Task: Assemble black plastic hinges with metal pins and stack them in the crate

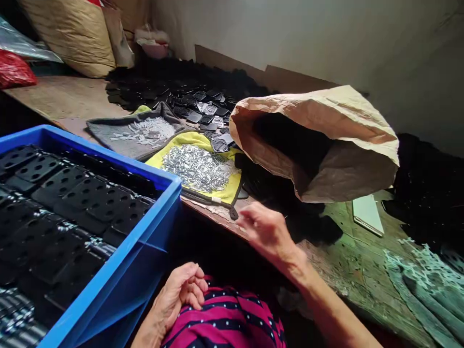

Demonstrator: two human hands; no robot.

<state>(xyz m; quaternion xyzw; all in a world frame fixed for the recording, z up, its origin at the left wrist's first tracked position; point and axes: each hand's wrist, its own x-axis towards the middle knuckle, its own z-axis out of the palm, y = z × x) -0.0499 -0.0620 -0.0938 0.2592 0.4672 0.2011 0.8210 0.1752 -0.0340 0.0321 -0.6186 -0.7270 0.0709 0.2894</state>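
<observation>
Yellow cloth (pixel 224 191) lies at the bench edge with a heap of small silver metal pins (pixel 197 166) spread on it, and the right hand (pixel 266 231) hovers just beside its near corner, blurred, fingers loosely apart and holding nothing that I can make out. The left hand (pixel 179 292) rests low by the lap, fingers curled in on themselves; whether anything small sits inside that curl I cannot tell. By my reading this is a reach between pieces: the right hand is closest to the pins and to the dark spill of black parts (pixel 290 212) tumbling out of the brown paper sack (pixel 326 145), which lies on its side with its mouth open toward the person. Picking one pin from that tangle would call for a fine pinch, and the sack's lip leans close over the working patch. To the left a blue crate (pixel 145 251) holds rows of black perforated plates (pixel 72 193). Behind the yellow cloth a grey cloth (pixel 108 133) carries a smaller scatter of pale pins (pixel 147 130), and beyond it a big pile of black mesh pieces (pixel 203 104) covers the wooden bench (pixel 358 261).
</observation>
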